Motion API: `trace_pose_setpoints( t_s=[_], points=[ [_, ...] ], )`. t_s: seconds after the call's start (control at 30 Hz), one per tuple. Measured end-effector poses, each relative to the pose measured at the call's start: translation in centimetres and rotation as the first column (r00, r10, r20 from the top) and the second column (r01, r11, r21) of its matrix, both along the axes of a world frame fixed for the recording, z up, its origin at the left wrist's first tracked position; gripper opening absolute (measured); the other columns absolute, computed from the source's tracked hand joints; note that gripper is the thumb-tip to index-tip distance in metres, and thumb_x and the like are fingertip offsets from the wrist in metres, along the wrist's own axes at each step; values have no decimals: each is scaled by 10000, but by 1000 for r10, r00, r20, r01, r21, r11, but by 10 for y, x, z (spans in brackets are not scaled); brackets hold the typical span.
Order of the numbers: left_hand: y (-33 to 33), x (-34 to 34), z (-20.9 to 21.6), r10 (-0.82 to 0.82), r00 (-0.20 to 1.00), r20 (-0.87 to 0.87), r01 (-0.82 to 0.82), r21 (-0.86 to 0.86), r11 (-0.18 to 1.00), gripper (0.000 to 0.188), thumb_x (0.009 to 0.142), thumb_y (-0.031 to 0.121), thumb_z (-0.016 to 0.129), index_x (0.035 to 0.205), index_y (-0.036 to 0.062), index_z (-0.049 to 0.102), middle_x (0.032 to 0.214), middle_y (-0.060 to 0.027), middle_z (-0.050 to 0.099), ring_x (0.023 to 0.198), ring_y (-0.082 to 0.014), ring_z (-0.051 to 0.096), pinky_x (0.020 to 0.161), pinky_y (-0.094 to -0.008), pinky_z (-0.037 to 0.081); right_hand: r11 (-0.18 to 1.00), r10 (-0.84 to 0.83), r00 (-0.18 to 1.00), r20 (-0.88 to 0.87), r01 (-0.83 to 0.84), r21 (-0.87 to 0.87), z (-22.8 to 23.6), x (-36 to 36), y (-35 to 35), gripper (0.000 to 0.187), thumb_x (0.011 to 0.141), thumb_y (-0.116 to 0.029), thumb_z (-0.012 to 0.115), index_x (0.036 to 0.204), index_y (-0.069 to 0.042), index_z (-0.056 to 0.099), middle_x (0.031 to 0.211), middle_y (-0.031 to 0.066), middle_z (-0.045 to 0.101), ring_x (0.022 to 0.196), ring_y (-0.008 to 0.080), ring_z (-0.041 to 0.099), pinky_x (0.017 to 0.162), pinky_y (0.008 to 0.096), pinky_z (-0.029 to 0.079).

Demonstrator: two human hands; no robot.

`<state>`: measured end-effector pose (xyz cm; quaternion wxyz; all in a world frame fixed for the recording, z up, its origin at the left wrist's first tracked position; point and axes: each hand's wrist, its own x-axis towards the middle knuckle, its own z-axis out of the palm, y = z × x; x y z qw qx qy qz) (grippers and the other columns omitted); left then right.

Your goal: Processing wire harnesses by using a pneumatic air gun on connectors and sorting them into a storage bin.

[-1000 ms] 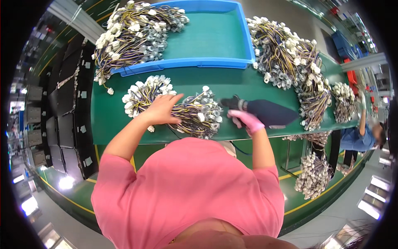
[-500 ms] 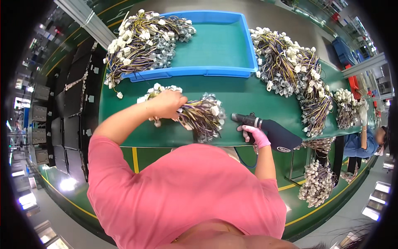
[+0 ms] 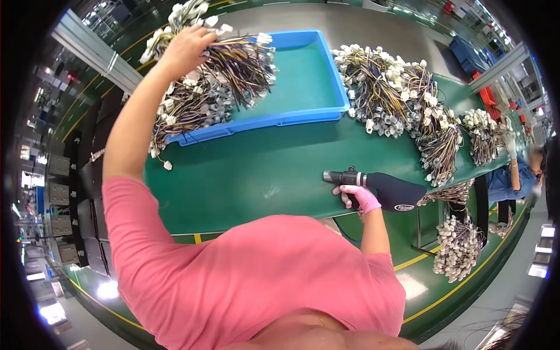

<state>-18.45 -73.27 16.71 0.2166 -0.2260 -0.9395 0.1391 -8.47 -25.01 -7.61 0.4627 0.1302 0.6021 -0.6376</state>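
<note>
At the far left, my left hand (image 3: pixel 189 51) is closed round a bundle of wire harnesses (image 3: pixel 242 67), dark and yellow wires with white and grey connectors. The bundle is above a heap of similar harnesses (image 3: pixel 192 108) in the left part of a shallow blue tray (image 3: pixel 291 120); whether it touches the heap I cannot tell. My right hand (image 3: pixel 363 198), in a pink glove with some fingertips bare, grips a black air vacuum gun (image 3: pixel 354 177) by its handle near the bench's front edge. A dark cloth bag (image 3: pixel 394 189) hangs off the gun's back end.
More harness piles (image 3: pixel 385 93) lie along the right of the green bench (image 3: pixel 256 175). Another bunch (image 3: pixel 458 248) hangs below its edge. Dark boxes (image 3: pixel 93 192) are stacked at left, beside a metal post (image 3: pixel 99 49). A co-worker in blue (image 3: pixel 507 182) is at far right.
My left hand has carried the harness bundle from the bench front up and left to over the tray's heap. My right hand still holds the vacuum gun in nearly the same place.
</note>
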Motion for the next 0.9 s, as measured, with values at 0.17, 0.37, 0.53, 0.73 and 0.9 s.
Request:
trace_pose_setpoints(
  t_s=[0.17,0.37,0.53,0.73,0.9],
  points=[
    [-51,-25,-114,101,994,45,-104,58,993,326,612,21,614,926,77,542,900,-92,546,944,-273,502,780,-360,411,999,13,999,53,-11,-41,-6,-1,0,231,803,-222,592,883,-6,609,557,-17,504,436,67,449,423,207,345],
    [-60,-8,-146,365,864,347,-450,205,869,650,610,392,754,1137,82,533,1074,-121,529,1064,-273,464,895,-403,368,998,-42,997,61,46,-53,-16,-1,5,254,791,-161,570,970,18,597,573,29,532,439,75,448,397,197,351],
    [-112,-23,-136,658,715,237,-685,50,727,537,845,486,448,1310,220,408,1421,-89,299,1333,-270,217,1025,-530,197,992,-21,994,111,34,-117,1,-10,0,290,799,-160,576,1037,6,587,596,24,542,449,73,458,398,199,360],
    [-138,-35,-188,834,551,-27,-832,54,552,454,907,378,352,1350,284,323,1433,-57,268,1334,-243,215,1002,-563,229,988,-24,998,66,34,-151,-21,-13,5,272,812,-176,559,1025,-13,607,597,15,544,453,66,459,408,193,369],
    [-43,-68,-132,898,438,-34,-860,-307,408,509,812,223,498,1307,157,405,1460,-149,155,1348,-343,120,1000,-580,197,997,68,992,110,-63,-42,-13,-10,8,239,788,-283,598,880,-66,638,563,-24,515,449,58,449,437,200,361]
  ],
)
